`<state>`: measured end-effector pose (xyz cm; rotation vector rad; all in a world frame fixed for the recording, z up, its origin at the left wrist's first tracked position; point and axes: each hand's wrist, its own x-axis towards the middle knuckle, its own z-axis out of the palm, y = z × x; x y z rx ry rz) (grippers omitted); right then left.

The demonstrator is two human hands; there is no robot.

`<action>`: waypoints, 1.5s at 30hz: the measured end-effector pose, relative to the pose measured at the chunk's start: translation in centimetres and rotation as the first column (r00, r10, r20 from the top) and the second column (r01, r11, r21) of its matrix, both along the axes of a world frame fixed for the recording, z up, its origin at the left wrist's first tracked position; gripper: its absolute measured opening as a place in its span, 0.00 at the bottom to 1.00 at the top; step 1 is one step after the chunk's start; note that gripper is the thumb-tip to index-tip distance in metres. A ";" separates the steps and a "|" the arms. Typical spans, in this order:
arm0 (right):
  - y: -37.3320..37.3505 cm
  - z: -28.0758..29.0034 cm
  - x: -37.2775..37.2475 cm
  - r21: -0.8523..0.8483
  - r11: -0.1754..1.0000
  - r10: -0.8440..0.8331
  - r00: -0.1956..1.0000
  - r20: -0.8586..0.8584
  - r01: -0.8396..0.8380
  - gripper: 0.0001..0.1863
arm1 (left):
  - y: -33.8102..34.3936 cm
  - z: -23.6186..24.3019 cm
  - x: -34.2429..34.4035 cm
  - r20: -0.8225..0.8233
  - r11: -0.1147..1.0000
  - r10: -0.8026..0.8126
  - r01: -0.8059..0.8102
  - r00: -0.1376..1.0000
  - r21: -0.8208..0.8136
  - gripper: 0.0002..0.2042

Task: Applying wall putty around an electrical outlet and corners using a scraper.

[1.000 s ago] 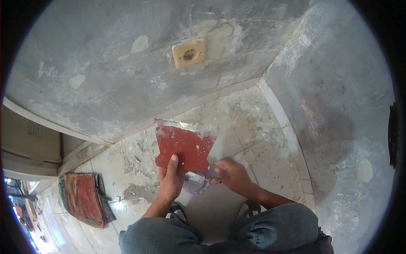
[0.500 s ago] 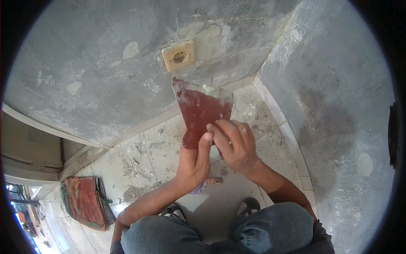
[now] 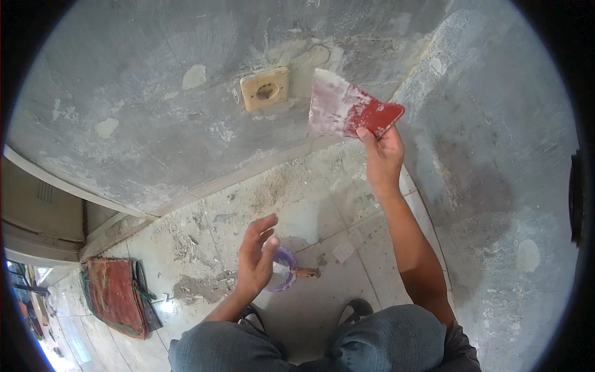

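Observation:
My right hand [image 3: 384, 149] grips a wide red scraper [image 3: 375, 115] with a flat blade smeared whitish, held up in front of the wall corner, to the right of a yellowed wall socket [image 3: 264, 88]. My left hand [image 3: 254, 257] is empty, fingers apart and slightly curled, low at the centre. Just right of it on the tiled floor sits a purple container [image 3: 285, 284], partly hidden by that hand, with a worn brownish handle [image 3: 307, 272] poking out to the right.
Patched grey walls [image 3: 149, 87] meet at a corner above a tiled skirting [image 3: 192, 201]. Plaster debris [image 3: 195, 242] litters the floor. A folded reddish, dirty cloth or sack [image 3: 114, 291] lies at left near a recessed opening [image 3: 46, 217]. My sandalled feet stand below.
The scraper has passed from my left hand to my right hand, which has moved up and right toward the wall corner. My left hand has let go and dropped toward the container.

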<state>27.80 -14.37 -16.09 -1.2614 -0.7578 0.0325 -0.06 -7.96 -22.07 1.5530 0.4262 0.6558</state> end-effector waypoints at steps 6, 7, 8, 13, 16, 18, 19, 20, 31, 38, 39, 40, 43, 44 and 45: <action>2.7 -0.1 2.3 0.096 0.984 0.167 0.973 -0.162 -0.152 0.14 | 0.7 -1.9 -2.2 -0.076 0.988 0.096 -0.104 0.992 -0.111 0.16; 3.1 0.0 2.6 0.111 0.980 0.181 0.970 -0.164 -0.165 0.14 | 0.8 -2.1 -2.4 -0.084 0.982 0.123 -0.133 0.989 -0.133 0.16; 3.5 0.1 2.9 0.126 0.976 0.195 0.967 -0.165 -0.175 0.14 | 0.9 -2.1 -2.6 -0.087 0.983 0.116 -0.128 0.989 -0.136 0.16; 5.0 0.5 4.2 0.115 0.976 0.197 0.973 -0.121 -0.183 0.13 | 1.1 -2.1 -3.0 -0.089 0.975 0.155 -0.167 0.984 -0.149 0.18; 5.8 0.7 4.5 0.089 0.977 0.203 0.973 -0.108 -0.194 0.14 | 1.3 -2.6 -3.3 -0.087 0.971 0.155 -0.168 0.984 -0.171 0.19; 6.2 0.8 4.5 0.113 0.971 0.219 0.971 -0.097 -0.208 0.14 | 1.4 -2.9 -3.3 -0.093 0.966 0.158 -0.174 0.983 -0.191 0.19; 6.2 0.7 4.6 0.083 0.977 0.202 0.975 -0.096 -0.195 0.14 | 1.4 -2.9 -3.4 -0.094 0.966 0.159 -0.175 0.983 -0.192 0.19; 6.4 0.6 4.8 0.083 0.977 0.203 0.974 -0.097 -0.196 0.14 | 1.4 -3.0 -3.5 -0.109 0.968 0.159 -0.177 0.981 -0.176 0.20; 7.4 0.4 4.8 0.117 0.964 0.249 0.963 -0.099 -0.237 0.14 | 1.3 -3.6 -3.8 -0.159 0.964 0.185 -0.210 0.970 -0.161 0.20; 8.1 0.2 5.4 0.136 0.967 0.227 0.971 -0.079 -0.216 0.13 | 1.4 -3.8 -3.6 -0.156 0.954 0.187 -0.217 0.970 -0.205 0.20; 8.2 0.1 5.5 0.151 0.969 0.209 0.976 -0.065 -0.197 0.13 | 1.4 -3.9 -3.6 -0.155 0.955 0.184 -0.214 0.971 -0.206 0.20; 8.4 0.0 5.5 0.166 0.970 0.189 0.981 -0.052 -0.178 0.12 | 1.4 -3.9 -3.6 -0.155 0.955 0.184 -0.214 0.971 -0.206 0.20; 8.7 -0.3 5.7 0.127 0.988 0.095 0.993 -0.063 -0.086 0.13 | 1.3 -3.9 -3.4 -0.164 0.956 0.185 -0.216 0.969 -0.196 0.20; 8.8 -0.4 5.7 0.128 0.988 0.094 0.994 -0.063 -0.085 0.13 | 1.3 -3.9 -3.3 -0.168 0.958 0.181 -0.212 0.969 -0.193 0.20; 8.9 -0.5 5.8 0.107 0.994 0.029 0.999 -0.039 -0.025 0.14 | 1.2 -3.9 -3.3 -0.172 0.959 0.176 -0.208 0.969 -0.191 0.20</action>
